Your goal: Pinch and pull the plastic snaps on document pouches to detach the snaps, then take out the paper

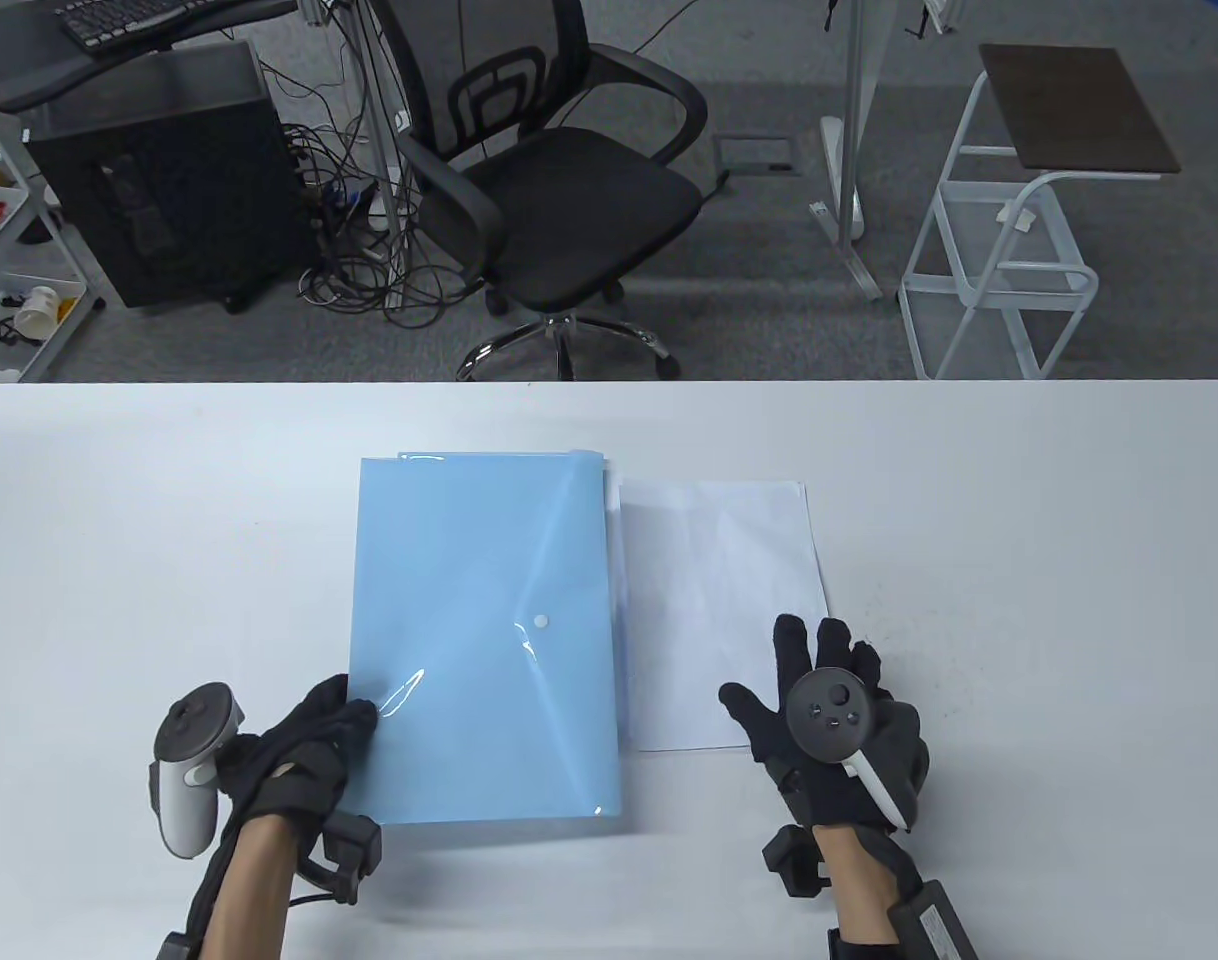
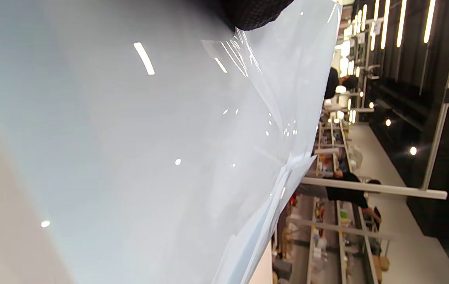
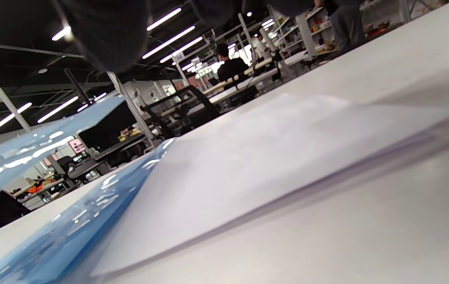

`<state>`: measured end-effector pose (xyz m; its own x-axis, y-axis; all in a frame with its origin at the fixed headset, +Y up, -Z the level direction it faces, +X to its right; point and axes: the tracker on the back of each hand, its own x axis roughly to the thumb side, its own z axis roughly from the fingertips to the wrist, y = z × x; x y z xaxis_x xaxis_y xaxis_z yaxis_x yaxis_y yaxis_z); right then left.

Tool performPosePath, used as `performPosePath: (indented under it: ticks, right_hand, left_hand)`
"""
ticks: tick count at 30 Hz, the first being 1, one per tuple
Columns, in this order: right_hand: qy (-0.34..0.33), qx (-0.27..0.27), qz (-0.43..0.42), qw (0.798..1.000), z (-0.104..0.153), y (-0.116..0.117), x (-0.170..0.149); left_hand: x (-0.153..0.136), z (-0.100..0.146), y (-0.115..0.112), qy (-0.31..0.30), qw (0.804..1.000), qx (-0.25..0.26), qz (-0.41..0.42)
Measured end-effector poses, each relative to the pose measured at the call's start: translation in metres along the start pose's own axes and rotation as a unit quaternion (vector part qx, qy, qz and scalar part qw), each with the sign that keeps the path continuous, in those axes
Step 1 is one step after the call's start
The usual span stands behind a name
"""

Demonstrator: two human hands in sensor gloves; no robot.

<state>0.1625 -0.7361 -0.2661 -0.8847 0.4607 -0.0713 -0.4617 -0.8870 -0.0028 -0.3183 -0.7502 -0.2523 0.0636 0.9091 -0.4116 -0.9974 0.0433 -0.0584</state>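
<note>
A light blue document pouch (image 1: 479, 620) lies top of a stack at the table's middle, its flap closed by a white snap (image 1: 540, 621). My left hand (image 1: 344, 715) grips the pouch's lower left edge and holds it slightly raised. The left wrist view shows a fingertip (image 2: 256, 15) on the glossy pouch (image 2: 149, 138). White paper (image 1: 714, 570) lies to the right of the stack. My right hand (image 1: 799, 660) hovers open, fingers spread, over the paper's near right corner. In the right wrist view the raised pouch (image 3: 43, 138) hangs above another blue pouch (image 3: 62, 232) beside the paper (image 3: 267, 157).
The white table (image 1: 169, 520) stretches wide to both sides of the stack. Edges of further pouches (image 1: 609, 470) show under the top one. A black office chair (image 1: 559, 190) stands beyond the table's far edge.
</note>
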Motion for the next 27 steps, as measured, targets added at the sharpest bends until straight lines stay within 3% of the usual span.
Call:
performPosePath:
  ticks: [10,27]
  right_hand:
    - [0.006,0.004,-0.009,1.0,0.001,-0.001,-0.007]
    - [0.007,0.02,0.001,1.0,-0.001,0.004,-0.006]
  left_hand:
    - [0.027,-0.027,0.027,0.005,0.998,0.058,-0.033]
    - [0.023,-0.092,0.017,0.043,0.997,0.049,-0.051]
